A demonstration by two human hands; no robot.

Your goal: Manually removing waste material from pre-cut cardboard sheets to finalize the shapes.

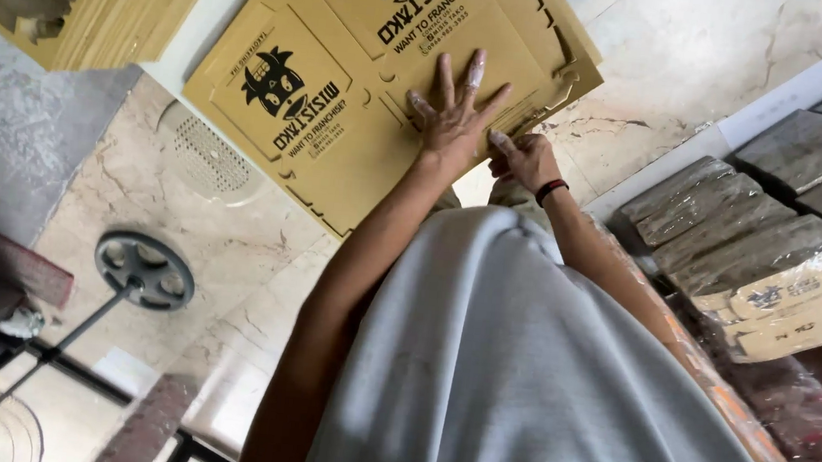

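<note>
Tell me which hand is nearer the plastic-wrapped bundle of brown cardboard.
Right. The right hand touches the printed cardboard sheet's edge, closest to the plastic-wrapped bundle; the left hand presses flat on the sheet, farther off.

Under the left hand (456, 116) lies a flat die-cut box blank (344, 86) of matt yellow-brown cardboard with black print, its cut edges rough. Beside the right hand (526, 160), which wears a dark band at the wrist, the floor (685, 47) is polished cream marble, veined and faintly glossy. Right of both hands, bundled cardboard stacks (773, 283) sit in shiny clear plastic wrap. Below them hangs soft, matt grey cloth (516, 389).
</note>
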